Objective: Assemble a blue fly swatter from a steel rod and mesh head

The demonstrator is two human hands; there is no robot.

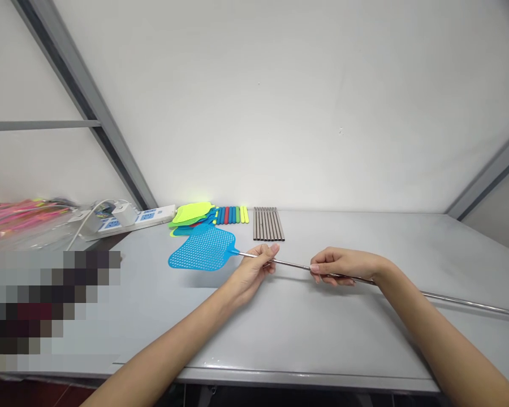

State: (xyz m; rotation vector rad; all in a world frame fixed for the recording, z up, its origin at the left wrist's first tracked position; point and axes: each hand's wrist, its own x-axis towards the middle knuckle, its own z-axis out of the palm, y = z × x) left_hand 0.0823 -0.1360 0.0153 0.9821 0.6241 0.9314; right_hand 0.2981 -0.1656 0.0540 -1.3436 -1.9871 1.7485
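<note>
A fly swatter with a perforated blue head [206,250] and a thin telescopic metal rod [292,264] is held level above the table. My left hand [257,271] is closed around the rod close to the blue head. Farther right along the same rod, my right hand [337,265] grips it with thumb and fingers. Beyond my right wrist the rod [470,303] runs out past the right edge of the view.
Behind lie stacked swatter heads [193,212], a row of coloured grips [232,215] and several metal tubes [268,224]. A power strip [152,217] and bagged pink items [21,220] are at left. The table's front edge [305,374] runs across below.
</note>
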